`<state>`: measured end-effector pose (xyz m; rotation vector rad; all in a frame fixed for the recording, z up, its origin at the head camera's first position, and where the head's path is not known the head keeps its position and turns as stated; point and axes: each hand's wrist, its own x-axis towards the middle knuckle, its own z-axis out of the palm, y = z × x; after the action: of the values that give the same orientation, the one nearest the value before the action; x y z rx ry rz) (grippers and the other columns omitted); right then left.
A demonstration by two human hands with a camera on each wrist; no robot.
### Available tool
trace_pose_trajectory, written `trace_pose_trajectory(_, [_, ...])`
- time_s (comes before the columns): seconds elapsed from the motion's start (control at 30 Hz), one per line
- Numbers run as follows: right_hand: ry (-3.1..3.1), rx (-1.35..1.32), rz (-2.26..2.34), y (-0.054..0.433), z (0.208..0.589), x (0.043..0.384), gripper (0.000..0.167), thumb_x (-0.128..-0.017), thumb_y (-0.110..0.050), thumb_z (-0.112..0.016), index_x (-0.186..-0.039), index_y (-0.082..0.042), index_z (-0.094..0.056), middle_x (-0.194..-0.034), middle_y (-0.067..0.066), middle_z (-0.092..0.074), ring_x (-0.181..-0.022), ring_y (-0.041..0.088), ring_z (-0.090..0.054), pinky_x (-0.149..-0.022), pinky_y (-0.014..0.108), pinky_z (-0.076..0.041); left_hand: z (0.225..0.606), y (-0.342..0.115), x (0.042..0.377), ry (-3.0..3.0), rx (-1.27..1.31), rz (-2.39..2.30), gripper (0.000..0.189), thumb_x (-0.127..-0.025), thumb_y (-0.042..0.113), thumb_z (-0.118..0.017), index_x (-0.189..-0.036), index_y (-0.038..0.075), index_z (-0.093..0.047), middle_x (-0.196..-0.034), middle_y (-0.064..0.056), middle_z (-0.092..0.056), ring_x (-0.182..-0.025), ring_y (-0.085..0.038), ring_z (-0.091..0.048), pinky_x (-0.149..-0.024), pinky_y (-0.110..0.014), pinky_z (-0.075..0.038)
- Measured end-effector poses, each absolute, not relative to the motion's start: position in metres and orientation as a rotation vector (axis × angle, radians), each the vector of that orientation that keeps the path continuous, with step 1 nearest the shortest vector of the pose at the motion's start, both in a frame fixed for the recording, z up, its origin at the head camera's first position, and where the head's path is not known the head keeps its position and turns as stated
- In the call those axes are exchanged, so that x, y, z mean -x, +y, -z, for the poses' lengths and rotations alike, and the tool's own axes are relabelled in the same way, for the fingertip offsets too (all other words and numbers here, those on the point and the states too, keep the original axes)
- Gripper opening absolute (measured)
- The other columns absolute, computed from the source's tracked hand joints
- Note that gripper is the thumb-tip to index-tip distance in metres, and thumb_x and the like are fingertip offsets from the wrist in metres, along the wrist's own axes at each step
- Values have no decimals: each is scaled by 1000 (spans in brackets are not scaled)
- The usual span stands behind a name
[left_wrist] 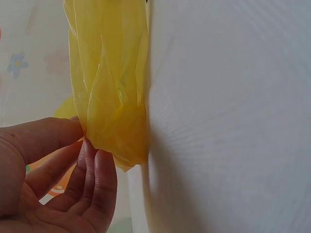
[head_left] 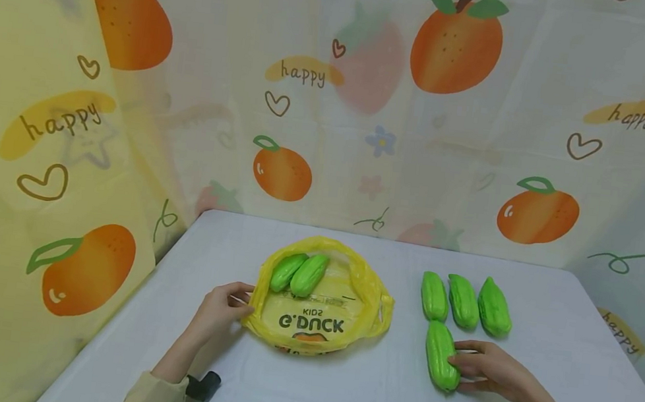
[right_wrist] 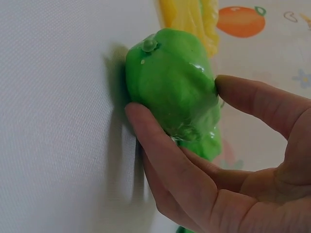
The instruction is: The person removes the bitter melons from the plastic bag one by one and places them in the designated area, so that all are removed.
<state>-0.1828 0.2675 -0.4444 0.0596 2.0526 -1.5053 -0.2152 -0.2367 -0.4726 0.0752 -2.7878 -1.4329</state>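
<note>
A yellow plastic bag lies on the table with its mouth spread wide, and two green gourds rest inside it. My left hand pinches the bag's left edge between thumb and fingers; the left wrist view shows the thin yellow plastic at the fingertips. On the right, my right hand grips the nearest green gourd from its right side. In the right wrist view this glossy gourd has a short stem stub, with the thumb on one side and fingers round the other.
Three more gourds stand in a row behind the held one: a left, a middle and a right one. The white table meets a fruit-printed curtain at the back and sides.
</note>
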Motion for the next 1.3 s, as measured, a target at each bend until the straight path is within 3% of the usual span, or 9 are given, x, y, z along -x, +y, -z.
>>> trace_pose_trajectory(0.23, [2075,-77,1486,266,443,183,73,-91,-20,-61,-137,21,-22,-123,29,-52,-100,23,-61,-83,45,-54,473,-237,216,-2791,-66,1418,37,-78,9,-74,-114,10,-67,-95,-5,-64,-82,-15,-62,-68,-29,-52])
trace_pose_trajectory(0.6, [2144,-116,1438,269,439,184,70,-91,-23,-61,-136,19,-28,-123,27,-55,-103,25,-61,-84,44,-54,475,-238,217,-2784,-49,1414,37,-77,8,-74,-113,10,-67,-95,-5,-64,-83,-15,-62,-68,-28,-52])
trace_pose_trajectory(0.97, [2301,23,1370,277,428,188,67,-95,-28,-56,-136,19,-31,-131,36,-46,-115,37,-56,-90,42,-51,475,-238,217,-2777,-45,1411,37,-77,7,-74,-113,10,-67,-94,-5,-64,-82,-15,-63,-68,-29,-52])
trace_pose_trajectory(1.3, [2393,134,1385,265,405,196,65,-95,-31,-55,-137,14,-35,-137,34,-42,-121,40,-52,-93,41,-49,475,-238,216,-2781,-44,1418,37,-77,8,-73,-114,10,-67,-94,-5,-64,-82,-15,-62,-68,-29,-52])
